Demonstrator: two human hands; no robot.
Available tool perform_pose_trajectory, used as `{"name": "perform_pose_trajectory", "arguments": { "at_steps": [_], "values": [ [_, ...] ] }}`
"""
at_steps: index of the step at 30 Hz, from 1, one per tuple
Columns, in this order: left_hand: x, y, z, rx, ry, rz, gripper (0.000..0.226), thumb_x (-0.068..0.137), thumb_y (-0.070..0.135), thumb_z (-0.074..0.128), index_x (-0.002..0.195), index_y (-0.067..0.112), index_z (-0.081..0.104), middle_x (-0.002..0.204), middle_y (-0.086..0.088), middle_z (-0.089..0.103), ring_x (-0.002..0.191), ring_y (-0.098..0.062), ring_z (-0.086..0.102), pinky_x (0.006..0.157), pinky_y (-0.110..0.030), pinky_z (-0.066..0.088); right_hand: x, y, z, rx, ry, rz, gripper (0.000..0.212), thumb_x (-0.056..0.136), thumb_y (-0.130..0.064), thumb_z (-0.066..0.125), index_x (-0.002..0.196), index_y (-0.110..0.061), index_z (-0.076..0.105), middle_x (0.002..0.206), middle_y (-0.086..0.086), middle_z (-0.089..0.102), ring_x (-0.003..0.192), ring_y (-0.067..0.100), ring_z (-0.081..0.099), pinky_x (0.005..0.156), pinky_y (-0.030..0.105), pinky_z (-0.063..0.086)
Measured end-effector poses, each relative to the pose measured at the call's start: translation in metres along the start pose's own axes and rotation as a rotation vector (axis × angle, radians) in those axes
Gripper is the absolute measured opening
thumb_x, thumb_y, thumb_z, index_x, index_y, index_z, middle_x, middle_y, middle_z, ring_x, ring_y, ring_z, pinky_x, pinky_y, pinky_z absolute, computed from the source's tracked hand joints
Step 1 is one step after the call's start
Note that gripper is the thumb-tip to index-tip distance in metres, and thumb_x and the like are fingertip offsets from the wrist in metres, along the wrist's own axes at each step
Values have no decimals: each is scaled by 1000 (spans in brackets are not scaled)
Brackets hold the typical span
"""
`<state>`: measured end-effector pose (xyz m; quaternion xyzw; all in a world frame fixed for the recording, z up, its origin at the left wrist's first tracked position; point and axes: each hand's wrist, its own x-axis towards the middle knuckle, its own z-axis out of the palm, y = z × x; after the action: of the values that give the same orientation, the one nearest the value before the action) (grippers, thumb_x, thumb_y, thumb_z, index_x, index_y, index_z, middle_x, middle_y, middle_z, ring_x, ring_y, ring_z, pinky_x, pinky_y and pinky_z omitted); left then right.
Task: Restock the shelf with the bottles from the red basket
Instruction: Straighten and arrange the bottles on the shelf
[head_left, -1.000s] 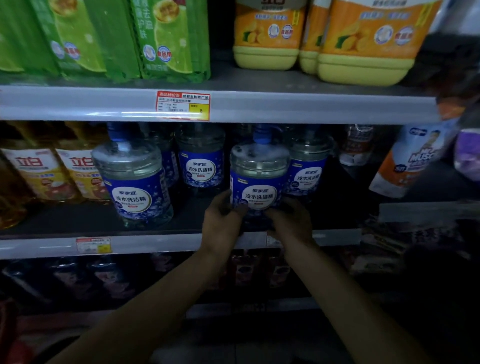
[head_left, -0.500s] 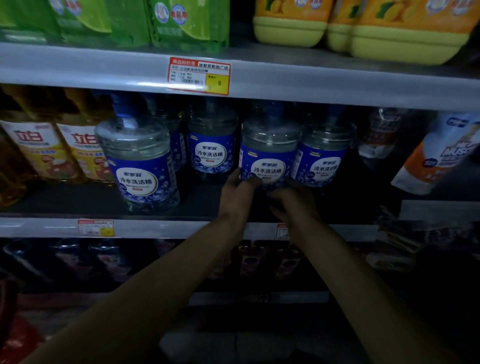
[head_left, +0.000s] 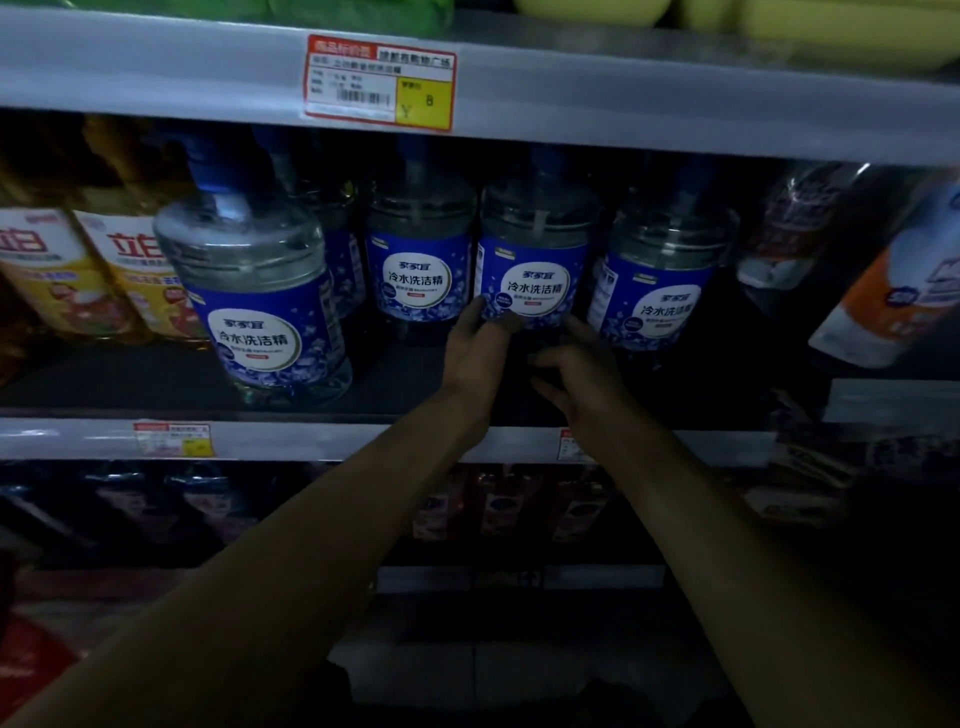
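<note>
Grip loose: my left hand touches the bottle low on its label, my right hand open beside its base, holding nothing. It stands on the shelf between two alike. Placing looks done; next I'd withdraw and fetch another.

The shelf front is free; a bottle row blocks the back.

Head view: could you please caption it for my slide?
Left hand and right hand touch a blue-labelled bottle on the shelf.

Left hand touches the shelved bottle, right hand beside it.
</note>
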<state>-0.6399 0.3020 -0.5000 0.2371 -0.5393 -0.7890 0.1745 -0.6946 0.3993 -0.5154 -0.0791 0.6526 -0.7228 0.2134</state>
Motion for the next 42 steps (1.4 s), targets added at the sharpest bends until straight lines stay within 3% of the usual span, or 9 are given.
{"name": "perform_pose_trajectory", "arguments": {
  "at_steps": [8,14,17,20,24,27,35,39,42],
  "values": [
    [4,-1,1,-6,-7,26,42,96,6,58,136,18,60,125,-9,71,114,-26,68,102,-44,55,4,3,4,-18,36,-43,67,83,7,60,139,-30,58,124,-6,70,112,14,66,78,24,54],
    [0,3,-4,101,-54,44,40,100,11,60,138,22,53,118,3,66,119,-22,63,102,-35,52,3,2,0,-168,134,-109,58,91,-8,69,143,-27,51,125,-6,63,121,18,58,104,41,51],
    [-3,3,-16,574,-85,207,52,98,27,65,146,19,48,125,6,60,124,-16,57,99,-26,47,-5,3,-11,-332,209,-220,56,92,-24,74,143,-22,50,121,-7,61,117,13,58,98,31,49],
    [-11,0,-28,1006,-128,379,70,93,46,65,155,27,38,147,-4,51,132,-21,52,107,-40,49,-18,6,-28,-545,196,-316,58,90,-33,75,142,-22,51,128,-9,61,119,11,57,105,37,49],
    [-24,-1,-32,1360,-164,531,76,94,48,62,159,28,29,152,-4,42,138,-27,45,103,-48,50,-36,5,-52,-1002,145,-453,70,88,-43,73,148,-22,45,145,0,55,133,19,50,109,39,45],
    [-26,-4,-27,1483,-174,589,78,93,53,60,160,26,28,153,-4,41,137,-29,45,102,-46,49,-44,0,-70,-1141,177,-459,77,83,-52,73,149,-24,43,148,5,49,136,25,46,109,44,46],
    [-20,-19,23,1430,-154,664,79,95,58,57,159,26,25,151,-5,43,135,-31,47,99,-47,50,-26,-4,-109,-881,287,-245,82,82,-44,78,151,-21,40,150,1,50,138,23,45,112,41,43],
    [-11,-28,51,1316,-131,656,85,94,57,60,161,26,18,154,-8,41,136,-32,48,98,-50,53,-12,-20,-109,-571,300,-315,68,84,-18,79,145,-19,47,131,-12,56,117,4,55,82,0,41],
    [-1,-33,68,1151,-102,654,87,93,49,66,162,23,19,154,-11,43,133,-31,52,95,-52,56,2,-27,-108,-467,267,-362,70,83,-15,79,145,-23,47,134,-9,61,112,1,60,89,10,50]
  ]
}}
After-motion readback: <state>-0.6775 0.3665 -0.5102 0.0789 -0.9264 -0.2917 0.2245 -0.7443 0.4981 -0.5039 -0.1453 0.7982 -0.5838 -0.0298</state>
